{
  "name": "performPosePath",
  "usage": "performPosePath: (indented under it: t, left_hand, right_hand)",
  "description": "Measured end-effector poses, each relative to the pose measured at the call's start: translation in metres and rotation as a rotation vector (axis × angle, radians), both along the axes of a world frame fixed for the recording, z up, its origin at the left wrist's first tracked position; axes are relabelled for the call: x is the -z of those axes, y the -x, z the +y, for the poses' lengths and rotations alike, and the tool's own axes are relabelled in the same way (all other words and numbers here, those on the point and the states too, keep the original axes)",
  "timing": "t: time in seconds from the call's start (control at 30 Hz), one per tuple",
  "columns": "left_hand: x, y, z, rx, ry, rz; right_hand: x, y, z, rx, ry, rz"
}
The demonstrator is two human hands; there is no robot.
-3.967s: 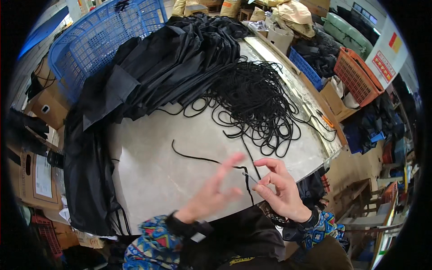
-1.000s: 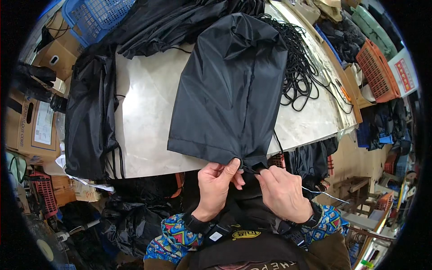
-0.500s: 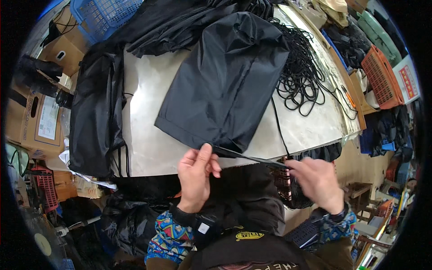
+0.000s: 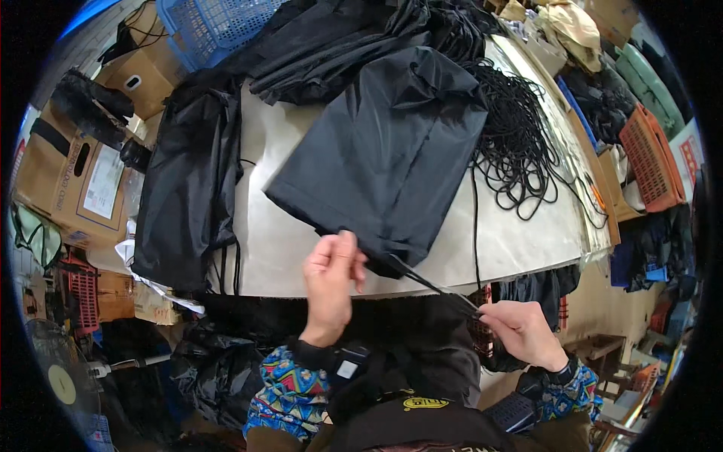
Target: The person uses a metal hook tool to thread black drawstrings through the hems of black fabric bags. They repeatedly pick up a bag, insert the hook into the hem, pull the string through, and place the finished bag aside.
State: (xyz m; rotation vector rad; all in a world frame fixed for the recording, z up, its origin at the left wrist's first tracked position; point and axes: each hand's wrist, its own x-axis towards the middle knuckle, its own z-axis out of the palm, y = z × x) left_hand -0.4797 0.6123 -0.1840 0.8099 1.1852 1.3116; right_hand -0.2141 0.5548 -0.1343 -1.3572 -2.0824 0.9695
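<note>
A black fabric bag (image 4: 384, 151) lies flat on the pale metal-topped table, its open hem toward me. My left hand (image 4: 329, 282) pinches the near edge of this bag between thumb and fingers. From the hem's right corner a thin dark cord (image 4: 433, 284), with a pale shine along part of it, runs taut to the right. My right hand (image 4: 525, 331) grips its far end in a pinch, just off the table's front edge. Whether a thin threading tool lies along the cord is too fine to tell. Another black cord (image 4: 476, 218) hangs down from the tangled pile.
A heap of black cord (image 4: 520, 143) lies right of the bag. Folded black bags (image 4: 192, 188) rest at the table's left, more black fabric (image 4: 361, 45) at the back. A blue basket (image 4: 222, 30), cardboard box (image 4: 86, 184) and orange crate (image 4: 651, 154) surround the table.
My right hand has moved slightly down, and the strand between my hands now slopes more steeply. The whole view has shifted a little; my left hand still pinches the hem.
</note>
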Motion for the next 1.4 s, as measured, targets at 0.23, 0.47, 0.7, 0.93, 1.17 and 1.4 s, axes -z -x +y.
performPosePath:
  t: [0.23,0.47,0.7,0.93,1.17,1.4]
  left_hand:
    - [0.005,-0.039,-0.025,0.49,0.051,-0.012]
    - [-0.002,-0.039,-0.008,0.223,0.007,-0.165]
    - [0.009,-0.048,-0.041,0.525,-0.427,0.523]
    - [-0.039,-0.002,-0.003,-0.008,-0.093,0.135]
    - [-0.025,0.01,-0.008,-0.216,-0.088,0.289]
    - [-0.005,0.032,-0.008,0.075,-0.014,0.08]
  right_hand:
    - [0.021,0.032,0.007,0.129,-0.095,0.053]
    - [0.02,0.043,0.001,0.24,-0.134,0.109]
    - [0.0,0.059,0.016,0.197,-0.325,0.217]
    - [0.023,0.048,0.003,0.074,-0.483,0.002]
    - [0.03,0.044,-0.007,0.017,-0.542,-0.153]
    - [0.031,0.039,-0.017,0.149,0.154,0.292]
